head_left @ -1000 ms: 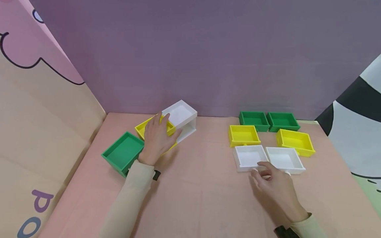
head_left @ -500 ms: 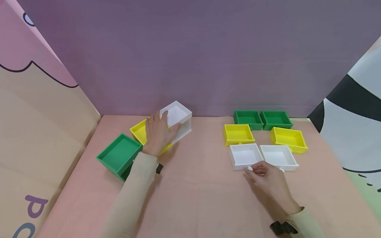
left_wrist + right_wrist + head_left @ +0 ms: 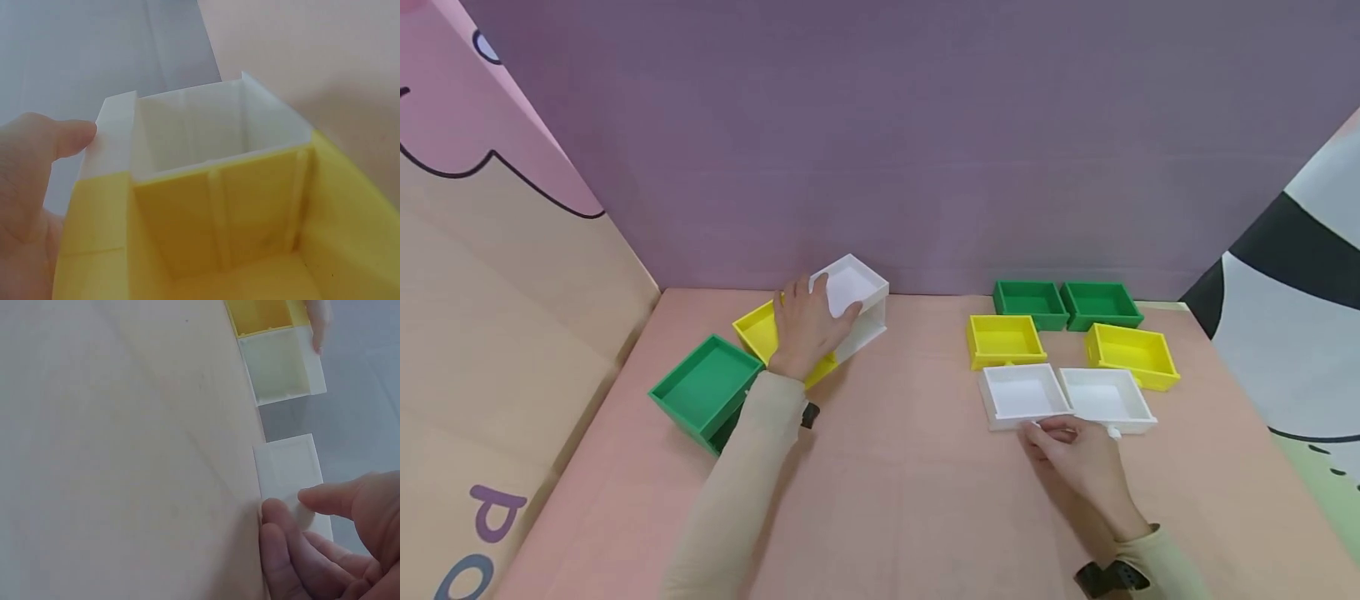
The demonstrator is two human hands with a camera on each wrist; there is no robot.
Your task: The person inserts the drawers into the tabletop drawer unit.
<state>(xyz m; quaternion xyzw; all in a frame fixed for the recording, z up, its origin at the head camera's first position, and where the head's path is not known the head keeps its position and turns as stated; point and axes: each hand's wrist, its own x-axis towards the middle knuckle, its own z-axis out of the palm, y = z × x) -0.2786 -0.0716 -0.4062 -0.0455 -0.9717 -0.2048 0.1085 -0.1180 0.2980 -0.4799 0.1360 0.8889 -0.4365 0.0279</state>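
My left hand lies over the tops of a yellow open-fronted box and a white open-fronted box, which stand side by side. In the left wrist view its thumb touches the top edge of the white shell; the other fingers are mostly hidden. On the right, my right hand pinches the front knob of the left white drawer; the fingers cover the knob. In the right wrist view thumb and fingers close in front of the drawer's white face. A second white drawer lies right beside it.
Left of the yellow box stands a green open-fronted box. Behind the white drawers lie two yellow drawers and two green drawers. A pink cloth covers the table; a purple-grey backdrop rises behind.
The right hand has moved in to the left white drawer's knob and pinches it. The left hand has shifted slightly over the yellow and white boxes. The camera view has shifted a little.
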